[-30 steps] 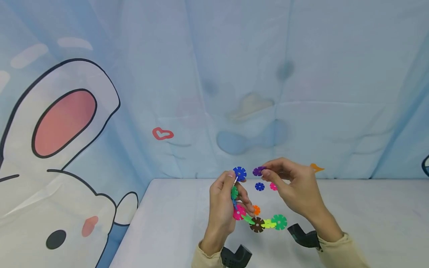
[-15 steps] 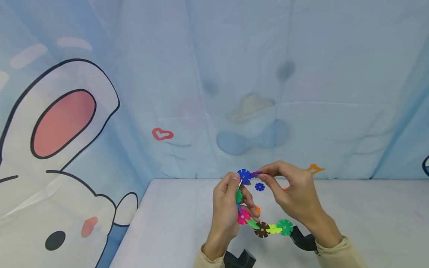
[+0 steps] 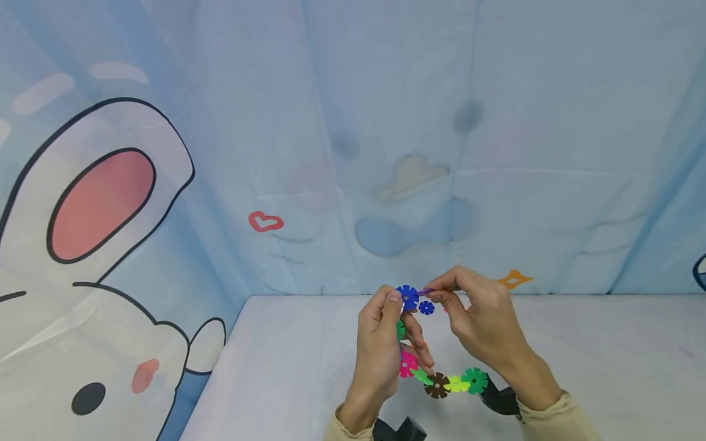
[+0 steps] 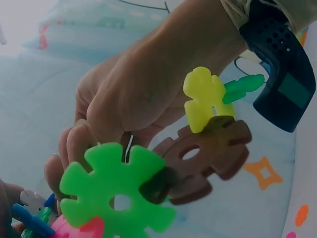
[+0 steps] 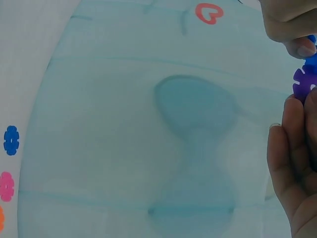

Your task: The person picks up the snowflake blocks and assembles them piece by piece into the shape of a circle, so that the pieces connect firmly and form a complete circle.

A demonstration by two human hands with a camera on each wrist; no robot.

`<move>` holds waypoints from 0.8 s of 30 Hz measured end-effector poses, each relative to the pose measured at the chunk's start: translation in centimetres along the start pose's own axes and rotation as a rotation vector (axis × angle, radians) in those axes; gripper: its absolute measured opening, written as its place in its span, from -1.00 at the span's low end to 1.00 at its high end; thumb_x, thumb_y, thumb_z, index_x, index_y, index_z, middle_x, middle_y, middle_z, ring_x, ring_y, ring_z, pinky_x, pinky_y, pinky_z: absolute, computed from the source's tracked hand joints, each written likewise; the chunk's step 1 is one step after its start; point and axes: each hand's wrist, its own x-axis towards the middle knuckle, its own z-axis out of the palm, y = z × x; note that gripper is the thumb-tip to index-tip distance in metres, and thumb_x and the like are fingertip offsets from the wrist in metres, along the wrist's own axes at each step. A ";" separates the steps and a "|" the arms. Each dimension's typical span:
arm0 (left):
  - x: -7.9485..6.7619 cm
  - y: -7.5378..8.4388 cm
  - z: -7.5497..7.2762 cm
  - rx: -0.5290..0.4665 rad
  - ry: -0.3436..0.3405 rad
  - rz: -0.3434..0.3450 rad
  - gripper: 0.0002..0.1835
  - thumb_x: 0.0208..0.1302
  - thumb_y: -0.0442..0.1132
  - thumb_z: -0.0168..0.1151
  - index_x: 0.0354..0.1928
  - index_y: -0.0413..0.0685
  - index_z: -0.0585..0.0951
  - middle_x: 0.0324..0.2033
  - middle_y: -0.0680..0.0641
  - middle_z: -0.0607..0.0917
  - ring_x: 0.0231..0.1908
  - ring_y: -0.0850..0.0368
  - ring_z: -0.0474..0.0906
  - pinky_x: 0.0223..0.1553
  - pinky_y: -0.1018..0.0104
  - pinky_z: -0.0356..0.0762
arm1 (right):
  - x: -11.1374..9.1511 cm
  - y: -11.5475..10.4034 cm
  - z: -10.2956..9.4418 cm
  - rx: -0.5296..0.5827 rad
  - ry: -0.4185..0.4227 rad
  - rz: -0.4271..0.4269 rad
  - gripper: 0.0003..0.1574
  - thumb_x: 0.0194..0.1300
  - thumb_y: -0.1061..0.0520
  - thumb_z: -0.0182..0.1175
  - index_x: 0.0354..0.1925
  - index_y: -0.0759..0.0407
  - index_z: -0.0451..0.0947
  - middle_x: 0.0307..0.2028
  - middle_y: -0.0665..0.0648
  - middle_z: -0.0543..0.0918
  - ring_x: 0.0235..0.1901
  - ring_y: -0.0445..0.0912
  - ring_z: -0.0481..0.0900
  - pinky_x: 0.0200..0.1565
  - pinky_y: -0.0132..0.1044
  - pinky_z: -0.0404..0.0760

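My left hand (image 3: 377, 349) pinches a blue notched snowflake disc (image 3: 408, 297) between thumb and forefinger. From it hangs a curved chain of interlocked discs, including pink (image 3: 408, 364), brown (image 3: 437, 386), yellow (image 3: 456, 384) and green (image 3: 475, 380) ones. Part of the chain is hidden behind the left fingers. Thumb and forefinger of my right hand (image 3: 480, 312) pinch a purple disc (image 3: 426, 291), seen edge-on, its near edge right at the blue disc's rim. In the right wrist view, the purple disc (image 5: 303, 84) overlaps the blue one. The brown disc (image 4: 223, 153) looms large in the left wrist view.
Loose discs lie on the white table (image 3: 298, 367) beyond the hands: a blue one (image 3: 426, 307), plus pink (image 5: 6, 186) and orange (image 5: 1, 218) ones in the right wrist view. A pale blue printed curtain (image 3: 331, 122) rises behind the table.
The right hand has brought the purple disc leftward to the blue disc's edge, turning it edge-on. The left hand and its chain have shifted right and slightly down.
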 end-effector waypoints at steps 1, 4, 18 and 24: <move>0.0 0.0 0.0 0.006 -0.002 0.007 -0.61 0.76 -0.06 -0.18 -0.28 -0.16 0.37 -0.66 0.04 0.53 -0.79 0.25 0.57 -0.73 0.29 0.67 | 0.0 0.0 0.0 -0.006 -0.003 -0.006 -0.67 0.13 0.55 0.45 -0.30 0.21 0.63 -0.41 0.04 0.79 -0.49 -0.17 0.72 -0.39 -0.56 0.61; 0.0 -0.2 0.0 0.033 -0.003 0.026 -0.58 0.76 -0.05 -0.19 -0.28 -0.20 0.36 -0.66 0.01 0.52 -0.79 0.25 0.57 -0.74 0.27 0.67 | -0.1 0.0 0.1 -0.019 -0.010 -0.018 -0.84 0.51 0.20 0.28 -0.28 0.23 0.63 -0.41 0.04 0.78 -0.48 -0.15 0.73 -0.38 -0.55 0.62; 0.2 -0.3 -0.1 0.063 0.005 0.025 -0.58 0.77 -0.09 -0.21 -0.27 -0.27 0.35 -0.65 -0.04 0.50 -0.80 0.23 0.56 -0.74 0.22 0.68 | -0.3 -0.2 0.7 -0.063 0.003 -0.073 -0.55 -0.05 0.64 0.48 -0.30 0.25 0.63 -0.41 0.06 0.75 -0.50 -0.12 0.73 -0.45 -0.55 0.60; 0.6 -0.4 -0.6 -0.007 0.063 -0.018 -0.61 0.73 -0.15 -0.21 -0.30 -0.21 0.44 -0.66 0.01 0.55 -0.79 0.21 0.58 -0.71 0.25 0.69 | -0.3 0.5 0.5 0.031 -0.032 -0.005 -0.83 0.32 0.28 0.46 -0.12 0.21 0.72 -0.30 0.06 0.82 -0.39 -0.11 0.78 -0.23 -0.54 0.70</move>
